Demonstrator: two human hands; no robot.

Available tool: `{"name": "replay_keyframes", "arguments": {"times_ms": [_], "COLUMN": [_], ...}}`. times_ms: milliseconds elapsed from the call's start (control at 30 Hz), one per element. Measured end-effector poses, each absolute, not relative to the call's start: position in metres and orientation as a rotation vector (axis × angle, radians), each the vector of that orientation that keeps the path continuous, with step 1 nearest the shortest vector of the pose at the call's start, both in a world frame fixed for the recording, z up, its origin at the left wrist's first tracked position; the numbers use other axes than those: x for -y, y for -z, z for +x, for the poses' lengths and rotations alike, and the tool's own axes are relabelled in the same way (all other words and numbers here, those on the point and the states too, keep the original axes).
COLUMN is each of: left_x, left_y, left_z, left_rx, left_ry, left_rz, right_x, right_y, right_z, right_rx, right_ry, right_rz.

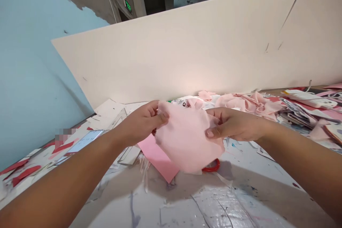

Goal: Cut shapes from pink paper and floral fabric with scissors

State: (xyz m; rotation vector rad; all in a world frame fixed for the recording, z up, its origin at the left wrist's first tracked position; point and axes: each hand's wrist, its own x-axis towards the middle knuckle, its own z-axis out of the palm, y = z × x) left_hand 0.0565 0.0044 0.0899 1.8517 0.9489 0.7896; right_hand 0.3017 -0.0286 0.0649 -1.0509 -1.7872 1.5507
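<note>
I hold a pale pink piece of fabric (187, 139) up over the table with both hands. My left hand (141, 123) pinches its upper left edge between thumb and fingers. Along the right edge, my right hand (232, 124) grips it with the thumb on top. The cloth hangs down between them and hides part of a red ring-shaped object (212, 166) lying on the table underneath. A darker pink sheet (157, 158) lies flat below the fabric.
A worn white table (187, 203) carries a heap of pink cloth scraps (248, 101) at the back right, papers and cards (307, 110) at the far right, a phone (84, 141) and red cut-outs (25, 172) at the left. A tall beige board (187, 50) stands behind.
</note>
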Motion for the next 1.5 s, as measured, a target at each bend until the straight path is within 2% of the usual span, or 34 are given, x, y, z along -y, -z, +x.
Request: {"name": "replay_keyframes", "arguments": {"times_ms": [167,400,1100,1500], "left_x": [-0.017,-0.033,-0.04,-0.04], "left_y": [-0.05,0.005,0.02,0.025], "left_z": [0.054,0.063,0.066,0.066], "left_rx": [-1.039,-1.164,-1.157,-1.21], "left_ry": [-0.682,-0.565,-0.698,-0.824], "left_rz": [1.785,1.887,2.244,2.214], "right_x": [0.023,0.006,0.012,0.009], "right_y": [-0.051,-0.025,-0.032,-0.034], "right_z": [0.296,0.299,0.295,0.299], "right_rx": [1.953,1.973,2.076,1.993], "right_ry": [-1.567,-1.381,-1.522,-1.36], "right_rz": [-1.256,-1.753,-2.005,-2.044]}}
